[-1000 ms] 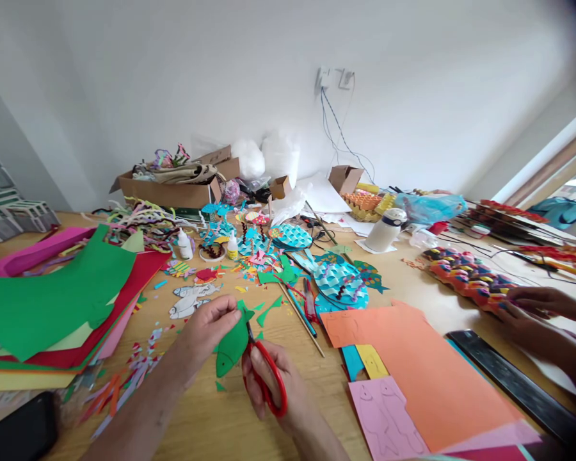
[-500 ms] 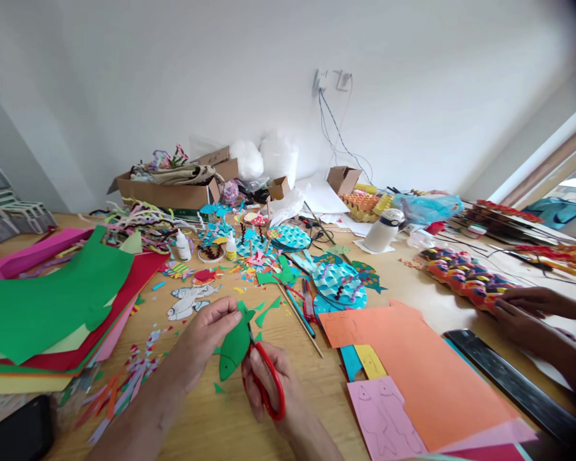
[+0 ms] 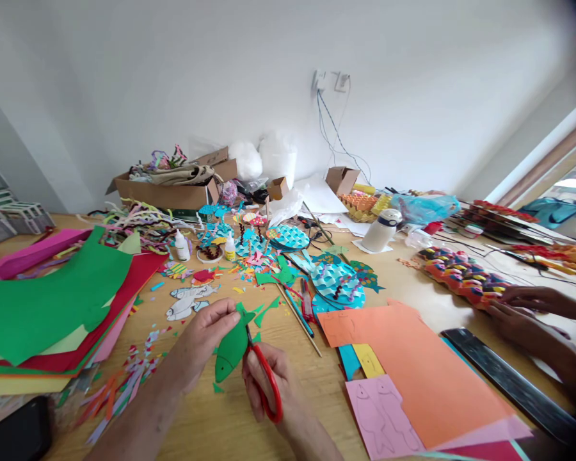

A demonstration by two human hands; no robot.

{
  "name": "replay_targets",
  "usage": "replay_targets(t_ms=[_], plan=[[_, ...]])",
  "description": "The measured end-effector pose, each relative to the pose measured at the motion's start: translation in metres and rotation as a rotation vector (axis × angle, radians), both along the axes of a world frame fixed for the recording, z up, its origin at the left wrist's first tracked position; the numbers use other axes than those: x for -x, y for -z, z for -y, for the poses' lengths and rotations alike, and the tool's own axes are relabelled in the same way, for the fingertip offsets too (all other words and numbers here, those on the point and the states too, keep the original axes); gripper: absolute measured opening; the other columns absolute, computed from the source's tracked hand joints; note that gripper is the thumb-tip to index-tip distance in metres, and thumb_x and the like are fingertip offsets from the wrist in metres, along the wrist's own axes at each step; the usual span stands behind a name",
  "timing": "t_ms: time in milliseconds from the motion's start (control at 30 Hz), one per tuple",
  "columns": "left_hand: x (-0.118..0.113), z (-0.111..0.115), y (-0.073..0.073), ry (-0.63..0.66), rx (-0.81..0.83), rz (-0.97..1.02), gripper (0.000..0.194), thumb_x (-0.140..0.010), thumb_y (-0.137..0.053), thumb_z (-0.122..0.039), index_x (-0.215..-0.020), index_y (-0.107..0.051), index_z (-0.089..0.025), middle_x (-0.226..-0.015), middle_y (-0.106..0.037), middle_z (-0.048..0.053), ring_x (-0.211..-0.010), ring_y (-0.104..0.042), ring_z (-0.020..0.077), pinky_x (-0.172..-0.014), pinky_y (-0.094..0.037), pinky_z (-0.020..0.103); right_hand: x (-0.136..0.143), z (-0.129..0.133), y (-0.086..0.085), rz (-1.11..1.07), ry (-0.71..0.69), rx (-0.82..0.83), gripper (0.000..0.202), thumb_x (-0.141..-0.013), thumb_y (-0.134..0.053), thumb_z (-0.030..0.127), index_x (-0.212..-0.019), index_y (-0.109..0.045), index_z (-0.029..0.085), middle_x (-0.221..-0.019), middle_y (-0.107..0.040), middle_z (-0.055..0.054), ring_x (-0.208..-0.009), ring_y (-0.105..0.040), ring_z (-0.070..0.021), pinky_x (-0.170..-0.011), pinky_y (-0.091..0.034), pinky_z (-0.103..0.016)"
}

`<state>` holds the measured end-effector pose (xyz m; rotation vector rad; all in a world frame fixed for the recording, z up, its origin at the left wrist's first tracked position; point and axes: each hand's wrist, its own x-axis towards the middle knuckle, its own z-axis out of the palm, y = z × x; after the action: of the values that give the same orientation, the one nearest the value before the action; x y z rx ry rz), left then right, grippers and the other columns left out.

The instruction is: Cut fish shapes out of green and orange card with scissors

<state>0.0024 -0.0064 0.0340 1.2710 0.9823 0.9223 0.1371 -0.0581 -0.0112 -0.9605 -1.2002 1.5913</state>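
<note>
Between the fingers and thumb of my left hand (image 3: 206,339) is a green paper fish (image 3: 231,349), pinched near its tail, its head pointing down toward me. My right hand (image 3: 273,378) grips red-handled scissors (image 3: 269,378) with fingers through the loops. Their dark blades touch the right edge of the fish near the tail and look nearly closed. Small green offcuts (image 3: 267,310) lie on the table just beyond. White fish cutouts (image 3: 189,301) with drawn outlines rest to the left of the fish.
Left, green sheets (image 3: 52,291) top a coloured paper stack. Right lie an orange sheet (image 3: 413,365), pink paper with drawn fish (image 3: 381,416) and a black ruler-like strip (image 3: 504,381). Another person's hands (image 3: 523,320) touch a colourful egg-tray craft (image 3: 465,275). Glue bottles (image 3: 182,246) stand behind.
The green fish has tilted slightly, its head shifting a little left. Both hands keep their grip, and the scissors stay at the edge near the tail. The whole view has shifted slightly.
</note>
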Motion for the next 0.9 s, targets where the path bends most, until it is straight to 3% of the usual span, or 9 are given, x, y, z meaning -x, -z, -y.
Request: replay_targets(t_ms=[167,900], plan=[[-0.0003,0.0001,-0.0003,-0.027,-0.014,-0.018,0.023,-0.077,-0.056,-0.035,-0.062,-0.047,-0.019,-0.059,-0.039,-0.006,-0.057,-0.037,0.0117,-0.056,-0.033,0.023,0.0005,-0.0001,-0.0041,0.027,0.009,0.025,0.051,-0.074,-0.049,0.067,-0.060,-0.041,0.018,-0.032,-0.039,0.009,-0.026,-0.026,-0.0029,-0.031,-0.016,-0.018],[0.0000,0.0030,-0.0048,0.040,0.030,-0.001,0.022,-0.075,-0.056,-0.034,-0.061,-0.049,-0.019,-0.056,-0.045,-0.006,-0.055,-0.040,0.0113,-0.054,-0.032,0.022,-0.0004,0.0011,-0.0085,0.059,0.009,0.044,0.052,-0.072,-0.048,0.070,-0.061,-0.042,0.019,-0.033,-0.040,0.009,-0.026,-0.028,-0.0030,-0.030,-0.016,-0.017]])
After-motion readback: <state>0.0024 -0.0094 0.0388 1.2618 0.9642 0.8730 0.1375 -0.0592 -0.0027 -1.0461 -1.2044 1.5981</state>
